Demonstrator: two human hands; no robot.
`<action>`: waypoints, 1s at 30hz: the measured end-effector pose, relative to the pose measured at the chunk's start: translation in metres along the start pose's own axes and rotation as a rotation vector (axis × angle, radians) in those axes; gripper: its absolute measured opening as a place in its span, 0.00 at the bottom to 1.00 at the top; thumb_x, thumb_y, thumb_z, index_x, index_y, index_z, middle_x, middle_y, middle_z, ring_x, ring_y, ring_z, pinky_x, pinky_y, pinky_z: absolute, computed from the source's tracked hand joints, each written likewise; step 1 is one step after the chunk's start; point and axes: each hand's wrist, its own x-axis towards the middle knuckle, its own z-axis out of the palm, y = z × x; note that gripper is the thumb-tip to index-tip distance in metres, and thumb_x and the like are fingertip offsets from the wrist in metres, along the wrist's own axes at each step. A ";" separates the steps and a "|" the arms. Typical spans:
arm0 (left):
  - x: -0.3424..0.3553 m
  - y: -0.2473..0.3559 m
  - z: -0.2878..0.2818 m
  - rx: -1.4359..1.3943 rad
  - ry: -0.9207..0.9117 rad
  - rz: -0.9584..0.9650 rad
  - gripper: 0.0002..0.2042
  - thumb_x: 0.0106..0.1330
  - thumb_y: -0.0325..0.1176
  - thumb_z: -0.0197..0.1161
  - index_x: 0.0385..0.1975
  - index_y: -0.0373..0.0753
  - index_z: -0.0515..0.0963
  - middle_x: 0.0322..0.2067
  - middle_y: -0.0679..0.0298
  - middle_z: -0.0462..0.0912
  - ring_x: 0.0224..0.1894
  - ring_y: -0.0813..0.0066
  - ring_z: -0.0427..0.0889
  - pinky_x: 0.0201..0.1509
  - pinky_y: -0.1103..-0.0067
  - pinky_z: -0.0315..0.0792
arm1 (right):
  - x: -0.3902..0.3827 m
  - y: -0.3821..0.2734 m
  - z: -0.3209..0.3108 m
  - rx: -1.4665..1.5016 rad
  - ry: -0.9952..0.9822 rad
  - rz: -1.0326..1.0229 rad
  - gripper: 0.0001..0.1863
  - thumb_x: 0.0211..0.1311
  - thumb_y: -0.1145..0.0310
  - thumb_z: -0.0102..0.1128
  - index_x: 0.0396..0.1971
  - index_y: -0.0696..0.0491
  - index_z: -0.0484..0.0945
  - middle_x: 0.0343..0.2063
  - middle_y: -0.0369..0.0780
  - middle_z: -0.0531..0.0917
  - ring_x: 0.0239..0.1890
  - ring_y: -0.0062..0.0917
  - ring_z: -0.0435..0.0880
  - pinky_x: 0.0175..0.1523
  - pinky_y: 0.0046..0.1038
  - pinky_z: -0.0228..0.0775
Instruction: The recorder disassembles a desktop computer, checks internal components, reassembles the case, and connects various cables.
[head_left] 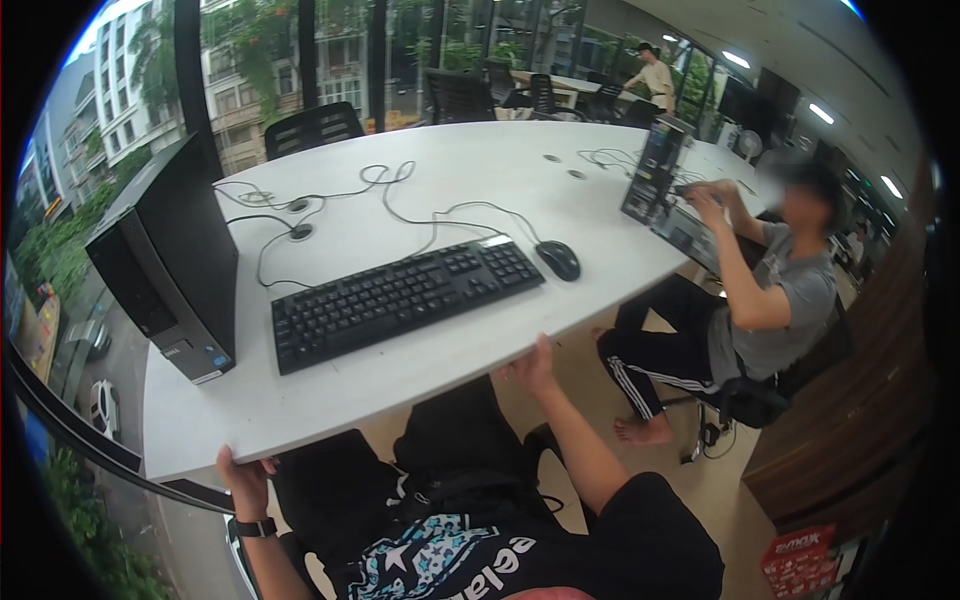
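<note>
My left hand (245, 478), with a dark band on its wrist, grips the near left edge of a white table (610, 235). Farther right along the same edge, my right hand (533, 370) also holds on, thumb up against the rim and the other fingers partly hidden. Between and beyond my hands lies a black keyboard (405, 300), slanted on the tabletop. A black mouse (558, 260) rests just past its right end. On the left stands an upright black desktop computer tower (180, 260). Neither hand touches these devices.
Black cables (385, 190) loop behind the keyboard to table grommets. At right, a seated person (800, 280) handles an opened computer case (655, 180). Office chairs (315, 130) and another person (655, 78) are farther back. Windows border the left side; a red bag-like item (800, 560) sits lower right.
</note>
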 end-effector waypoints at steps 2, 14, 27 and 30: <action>0.000 -0.008 -0.006 -0.034 0.111 -0.023 0.35 0.68 0.68 0.48 0.39 0.34 0.78 0.18 0.60 0.78 0.19 0.69 0.77 0.32 0.73 0.75 | -0.001 0.046 -0.040 0.023 -0.094 -0.099 0.43 0.71 0.29 0.37 0.65 0.54 0.67 0.52 0.42 0.78 0.46 0.35 0.81 0.45 0.38 0.72; -0.001 -0.017 0.006 -0.180 0.235 0.086 0.50 0.53 0.69 0.64 0.60 0.25 0.65 0.34 0.50 0.84 0.17 0.66 0.83 0.11 0.80 0.74 | -0.041 0.120 -0.083 -0.653 0.334 -0.453 0.25 0.82 0.54 0.42 0.60 0.59 0.75 0.54 0.49 0.81 0.55 0.37 0.80 0.58 0.40 0.73; -0.010 -0.060 0.043 -0.252 0.141 0.279 0.38 0.75 0.68 0.36 0.45 0.35 0.79 0.33 0.57 0.84 0.27 0.69 0.82 0.38 0.73 0.76 | -0.052 0.014 0.089 -1.009 -0.311 0.302 0.22 0.73 0.58 0.62 0.22 0.58 0.85 0.14 0.35 0.80 0.18 0.16 0.76 0.27 0.22 0.67; -0.013 -0.121 0.034 0.333 -0.250 -0.031 0.29 0.73 0.60 0.54 0.33 0.36 0.85 0.33 0.57 0.88 0.30 0.70 0.86 0.38 0.71 0.78 | -0.012 0.026 0.129 -1.292 -0.644 0.080 0.19 0.72 0.60 0.64 0.23 0.57 0.82 0.16 0.34 0.80 0.22 0.17 0.77 0.33 0.23 0.72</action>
